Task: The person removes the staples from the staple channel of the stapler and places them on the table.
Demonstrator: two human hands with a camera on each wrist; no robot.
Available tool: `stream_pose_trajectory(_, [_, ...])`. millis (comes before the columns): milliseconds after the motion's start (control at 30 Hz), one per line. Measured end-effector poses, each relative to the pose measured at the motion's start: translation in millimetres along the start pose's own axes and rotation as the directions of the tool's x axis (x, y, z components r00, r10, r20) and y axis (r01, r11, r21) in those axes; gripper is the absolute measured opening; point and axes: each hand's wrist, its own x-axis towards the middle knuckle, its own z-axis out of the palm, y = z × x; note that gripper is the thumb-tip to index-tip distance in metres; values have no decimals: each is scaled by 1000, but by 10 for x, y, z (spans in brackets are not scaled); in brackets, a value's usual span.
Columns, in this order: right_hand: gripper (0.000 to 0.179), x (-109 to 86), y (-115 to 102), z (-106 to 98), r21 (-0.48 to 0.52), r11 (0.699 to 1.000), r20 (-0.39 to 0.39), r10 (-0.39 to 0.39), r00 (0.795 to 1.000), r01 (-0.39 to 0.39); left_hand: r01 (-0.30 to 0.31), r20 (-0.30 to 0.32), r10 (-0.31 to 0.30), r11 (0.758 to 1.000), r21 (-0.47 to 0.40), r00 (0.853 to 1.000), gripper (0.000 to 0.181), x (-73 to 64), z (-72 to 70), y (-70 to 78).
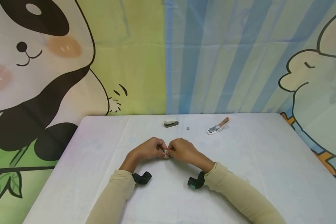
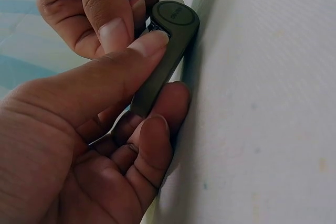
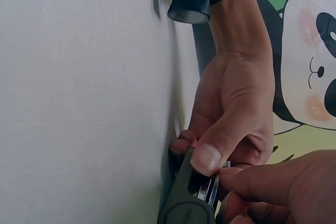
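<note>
A small dark olive stapler (image 2: 170,56) with a round, lettered end is held low over the table between both hands. My left hand (image 1: 151,147) grips it, its thumb laid along the side and its fingers beneath. In the right wrist view the stapler (image 3: 181,192) shows a shiny metal rail along its inner side. My right hand (image 1: 183,151) has curled fingers and pinches at this metal part, close by the left thumb. Just a glint of the metal shows between the hands in the head view.
Along the far side of the white table (image 1: 240,155) lie a white-and-grey stapler (image 1: 171,123), a tiny grey block (image 1: 188,128) and a white-and-orange stapler-like tool (image 1: 218,126). Black wrist cameras (image 1: 142,178) hang beneath both wrists. A cartoon-print curtain (image 1: 137,56) stands behind the table.
</note>
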Motion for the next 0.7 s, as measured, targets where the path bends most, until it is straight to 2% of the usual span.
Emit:
stream_pose_trajectory(167, [7,-10,34,4,-61,993,-6,-104,995,104,8,-1,-8,1000,-5,1000,16,2,-6,-4])
stream_pose_trajectory(367, [6,-34,37,-5,-192,961,-16,-207,978,200,-14,-6,14,1000,5,1000,16,12,-7,-20])
stream_pose_trajectory(700, [4,-40,57,-14,-215,936,-45,-295,955,279,-10,-2,10,1000,-4,1000,14,9,-7,-32])
